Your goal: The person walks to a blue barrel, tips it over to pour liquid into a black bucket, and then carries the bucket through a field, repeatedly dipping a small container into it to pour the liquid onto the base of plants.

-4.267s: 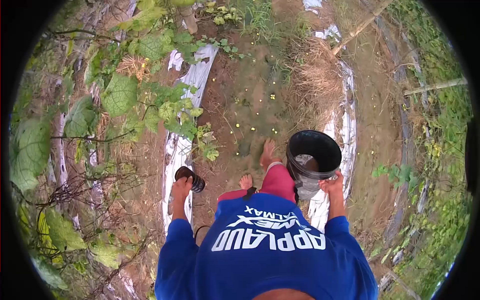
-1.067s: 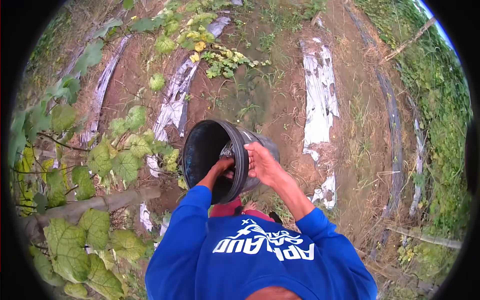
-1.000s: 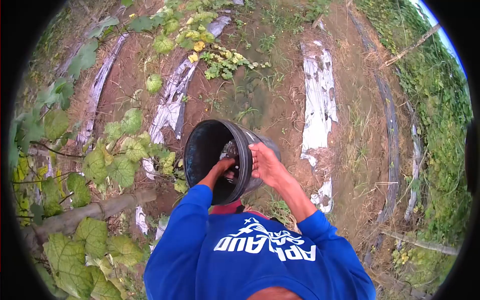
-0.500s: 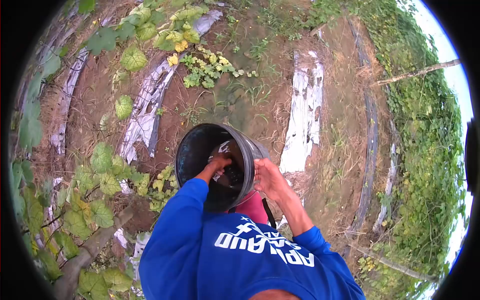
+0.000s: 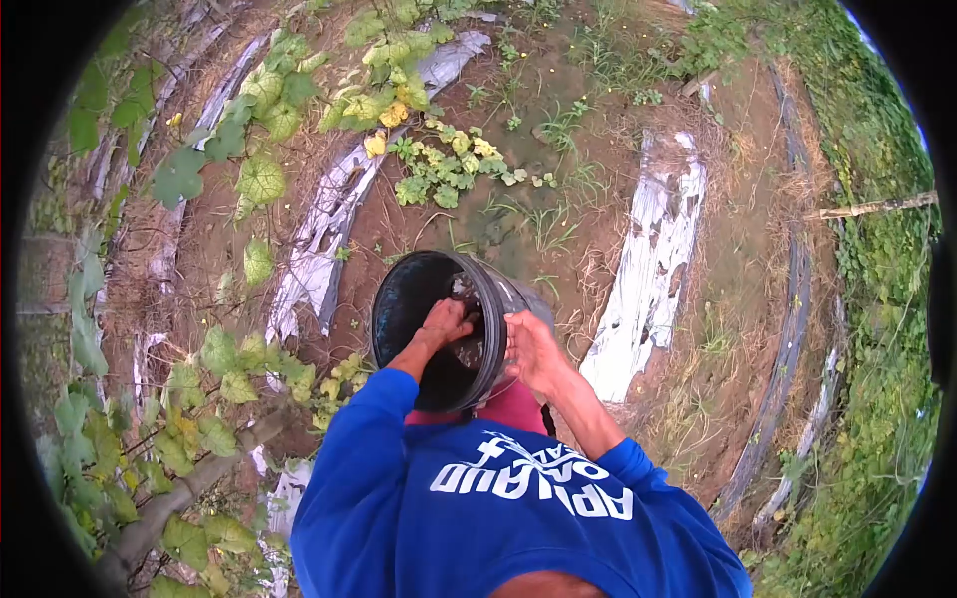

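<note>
A black plastic bucket (image 5: pixel 399 284) is tilted in front of my body, its mouth turned up toward me. My left hand (image 5: pixel 447 321) reaches inside it, fingers curled together near the bottom; what they may hold is too small to make out. Close to the fingers, small pale bits (image 5: pixel 464 287) show against the dark bottom. On the right, my right hand (image 5: pixel 535 349) grips the bucket's rim, fingertips over the edge. Deep shadow hides part of the bucket's inside.
Torn silvery plastic mulch strips (image 5: pixel 638 279) run along the brown soil. Leafy vines (image 5: pixel 264 179) hang at the left above a thick branch (image 5: pixel 184 498). A dense green hedge (image 5: pixel 887 299) and a wooden pole (image 5: pixel 872 207) stand at the right.
My left hand has shifted slightly within the bucket, and the pale scrap beside it now shows less. My right hand stays at the rim. The whole view has swung a little.
</note>
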A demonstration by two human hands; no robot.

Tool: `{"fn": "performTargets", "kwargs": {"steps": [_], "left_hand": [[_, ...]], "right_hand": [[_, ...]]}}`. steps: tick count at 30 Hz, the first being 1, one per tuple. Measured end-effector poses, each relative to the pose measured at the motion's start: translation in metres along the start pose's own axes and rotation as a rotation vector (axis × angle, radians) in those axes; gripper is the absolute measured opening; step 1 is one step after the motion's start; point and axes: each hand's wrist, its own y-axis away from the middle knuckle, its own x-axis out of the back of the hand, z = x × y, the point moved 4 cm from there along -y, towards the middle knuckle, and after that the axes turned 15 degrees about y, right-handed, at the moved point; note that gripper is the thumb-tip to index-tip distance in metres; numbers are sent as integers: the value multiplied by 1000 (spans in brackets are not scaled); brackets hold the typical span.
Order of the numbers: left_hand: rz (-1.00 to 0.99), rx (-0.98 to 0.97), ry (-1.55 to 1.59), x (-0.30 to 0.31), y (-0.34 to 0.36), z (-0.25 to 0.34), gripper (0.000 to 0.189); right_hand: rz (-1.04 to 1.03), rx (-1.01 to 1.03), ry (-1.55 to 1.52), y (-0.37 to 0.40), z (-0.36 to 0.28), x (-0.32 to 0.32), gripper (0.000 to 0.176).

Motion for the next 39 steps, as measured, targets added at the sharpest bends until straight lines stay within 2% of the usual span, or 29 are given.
{"fn": "performTargets", "kwargs": {"steps": [2, 4, 5, 8, 10, 12, 14, 17, 20, 21, 22, 25, 28, 31, 34, 36, 39], "left_hand": [[51, -22, -58, 31, -7, 33, 29], [249, -179, -27, 71, -11, 69, 24], [276, -199, -56, 87, -15, 77, 22], [307, -63, -82, 140, -27, 96, 25], [399, -92, -70, 175, -36, 106, 26], [405, 9, -75, 210, -51, 113, 28], [332, 158, -133, 236, -77, 93, 31], [279, 207, -196, 266, -121, 62, 35], [224, 227, -203, 280, -171, -2, 40], [173, 316, -236, 289, -182, -6, 42], [165, 303, -226, 296, -197, -13, 42], [109, 559, -173, 299, -219, -47, 47], [112, 554, -129, 298, -240, -80, 49], [152, 590, -109, 291, -248, -115, 52], [213, 567, -84, 290, -258, -115, 53], [248, 518, 25, 288, -264, -114, 50], [404, 374, 15, 293, -273, -81, 41]], "right_hand": [[-26, -29, 16, -20, -20, 23, 31], [4, -32, 10, -39, -39, 46, 34], [7, -36, 25, -44, -51, 54, 37], [61, -53, 37, -59, -85, 81, 32], [55, -61, 28, -73, -101, 103, 34], [61, -71, 15, -84, -115, 123, 36], [149, -55, -46, -95, -134, 145, 36], [198, -56, -111, -110, -159, 180, 38], [244, -50, -168, -133, -179, 229, 41], [240, -54, -208, -135, -187, 241, 42], [240, -61, -241, -138, -196, 254, 43], [313, -78, -302, -139, -221, 283, 46], [373, -103, -381, -139, -244, 303, 52], [436, -105, -433, -137, -275, 318, 46], [542, -100, -507, -135, -295, 350, 55], [492, -52, -500, -136, -309, 371, 55], [515, -47, -570, -135, -334, 391, 52]]}}
